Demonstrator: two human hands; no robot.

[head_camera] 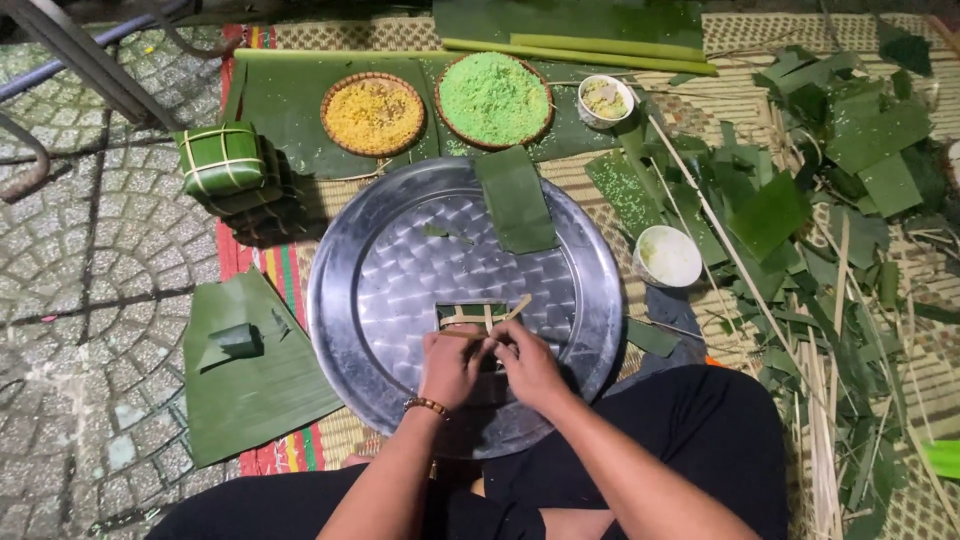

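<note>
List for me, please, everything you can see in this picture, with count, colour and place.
round metal tray: one, silver, centre of the mat
leaf-wrapped parcel with pale strips: one, green, on the tray under both hands
leaf strip: one, green, lying over the tray's far rim
basket of yellow filling: one, far left of centre
basket of green rice: one, far centre
small bowls: two, white, right of the tray and beside the green basket
tied square parcels: a stack, green, left
large leaf: one, green, near left
leaf offcuts: many, green, right
left hand: on the parcel, beaded bracelet at the wrist
right hand: on the parcel
</note>
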